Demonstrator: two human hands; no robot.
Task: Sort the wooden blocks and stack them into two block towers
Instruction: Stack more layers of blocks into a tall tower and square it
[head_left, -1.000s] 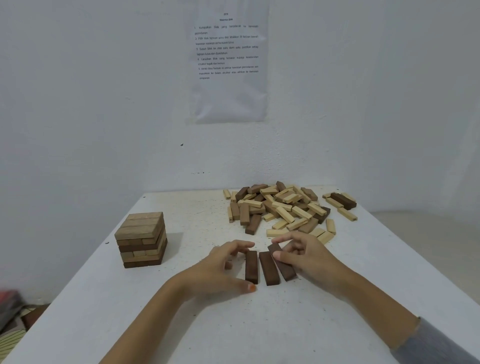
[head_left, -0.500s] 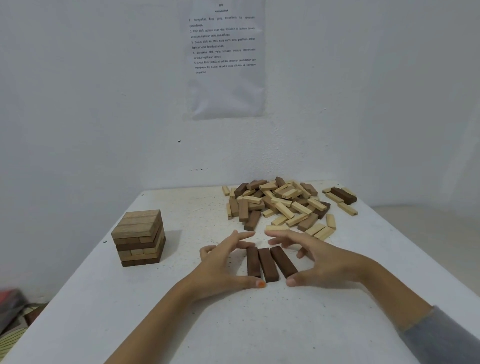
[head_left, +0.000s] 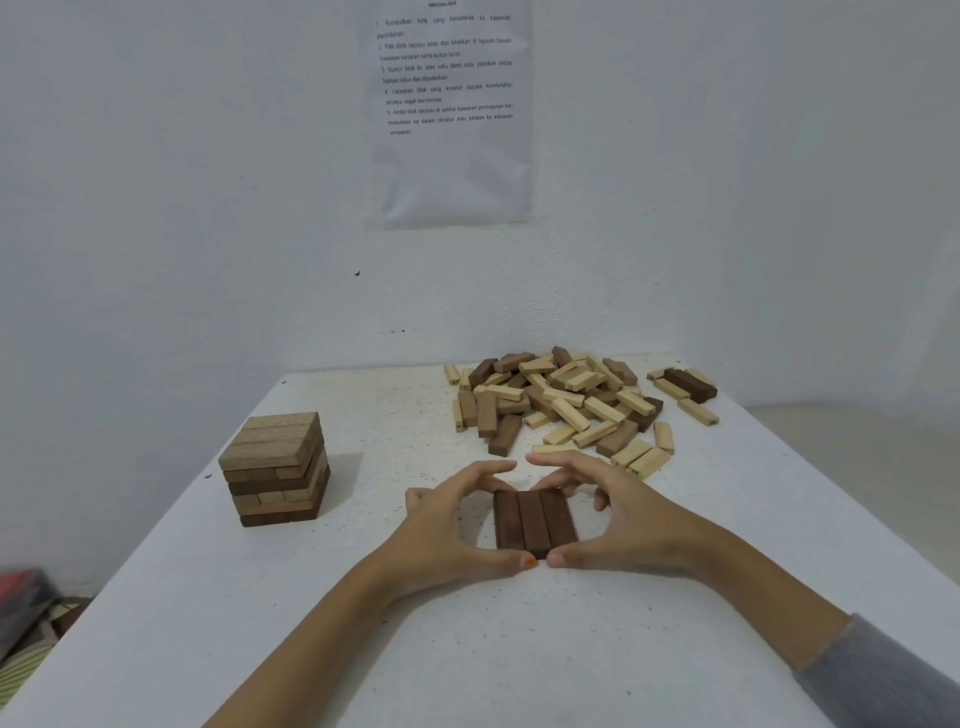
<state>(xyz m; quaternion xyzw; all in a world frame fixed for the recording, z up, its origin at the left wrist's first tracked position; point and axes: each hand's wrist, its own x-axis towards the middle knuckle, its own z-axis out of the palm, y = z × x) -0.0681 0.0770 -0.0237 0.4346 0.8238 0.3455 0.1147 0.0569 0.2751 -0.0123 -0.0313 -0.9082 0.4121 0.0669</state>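
So right up close on the white tabletop (head_left: 363, 649) there's a row of three dark blocks (head_left: 535, 525) lying flat, side by side and touching, long axis pointing away from the person. The left hand (head_left: 447, 535) and right hand (head_left: 623, 525) are cupped around it from either side, with the thumb tips almost meeting at the near ends and the fingers curling over the far ends. I honestly can't tell if the top fingers touch the wood or just hover. The row sits dead centre between both hands, so neither is closer. I'd guess this is the base of tower two, so the next layer wants to go crosswise. Further back on the left stands a short tower (head_left: 278, 467), well apart. The loose pile (head_left: 566, 405) of light and dark blocks lies beyond and a bit right, nearer the right hand. There's a printed sheet (head_left: 452, 114) on the wall behind.
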